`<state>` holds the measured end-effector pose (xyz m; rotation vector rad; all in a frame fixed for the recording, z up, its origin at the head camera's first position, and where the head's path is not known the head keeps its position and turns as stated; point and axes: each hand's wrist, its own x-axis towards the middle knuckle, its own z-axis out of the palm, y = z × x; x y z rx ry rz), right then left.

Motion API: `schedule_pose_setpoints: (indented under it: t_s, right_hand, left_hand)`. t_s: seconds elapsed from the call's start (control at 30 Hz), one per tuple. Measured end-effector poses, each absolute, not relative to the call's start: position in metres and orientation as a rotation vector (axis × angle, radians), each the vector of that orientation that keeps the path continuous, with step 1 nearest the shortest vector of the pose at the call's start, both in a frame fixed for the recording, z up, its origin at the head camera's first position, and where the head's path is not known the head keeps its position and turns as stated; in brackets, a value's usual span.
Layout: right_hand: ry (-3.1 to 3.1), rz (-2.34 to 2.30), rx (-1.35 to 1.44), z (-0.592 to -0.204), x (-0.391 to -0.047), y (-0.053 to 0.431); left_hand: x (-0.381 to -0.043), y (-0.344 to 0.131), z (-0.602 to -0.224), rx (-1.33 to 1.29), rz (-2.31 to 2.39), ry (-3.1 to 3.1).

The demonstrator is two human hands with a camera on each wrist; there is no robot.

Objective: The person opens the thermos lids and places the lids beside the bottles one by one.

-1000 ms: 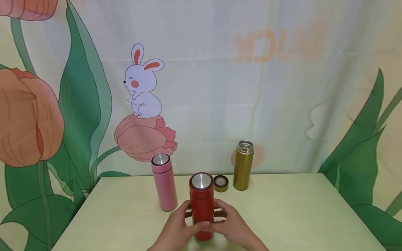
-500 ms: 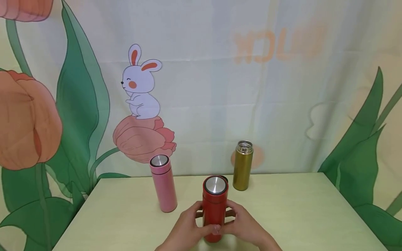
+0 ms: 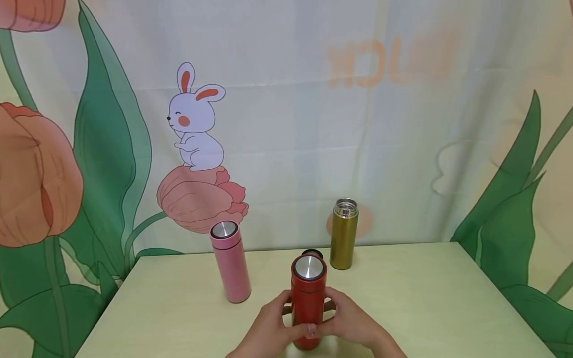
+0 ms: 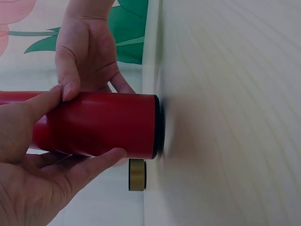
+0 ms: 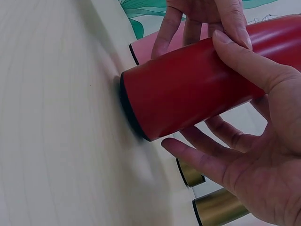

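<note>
Pink bottle (image 3: 232, 271): upright, closed.
Left hand (image 3: 270, 324): grasping the red bottle (image 3: 309, 303).
Red bottle: upright between both hands; I can't tell whether it touches the table (image 3: 429, 303).
Gold cap (image 4: 137, 175): just behind; if I push forward, it could get knocked.
Gold bottle (image 3: 343, 243): upright, uncapped; a bump could topple it.
Right hand (image 3: 352, 320): also grasping the red bottle; uneven release might tilt it.

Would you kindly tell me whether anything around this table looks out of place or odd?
Only the gold bottle stands out: it is uncapped, while the pink bottle and red bottle are capped. A matching gold lid sits apart on the table, behind the red bottle. I see no spill or damage.
</note>
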<state>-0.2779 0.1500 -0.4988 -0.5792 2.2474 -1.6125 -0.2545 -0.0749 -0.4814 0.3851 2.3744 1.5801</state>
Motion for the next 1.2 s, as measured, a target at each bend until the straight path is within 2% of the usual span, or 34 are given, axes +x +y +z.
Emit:
schedule_pose_setpoints:
  t_s: [0.53, 0.73, 1.2]
  right_hand:
    - [2.204, -1.600, -0.600, -0.498, -0.277, 0.148]
    - [2.121, -1.641, -0.678, -0.502, -0.277, 0.145]
    - [2.149, -1.606, -0.600, -0.505, -0.280, 0.142]
  left_hand:
    - [-0.254, -0.077, -0.477, 0.429, 1.545, 2.397]
    - [-0.253, -0.081, -0.457, 0.553, 1.578, 2.489]
    - [-0.260, -0.078, -0.399, 0.785, 1.595, 2.531]
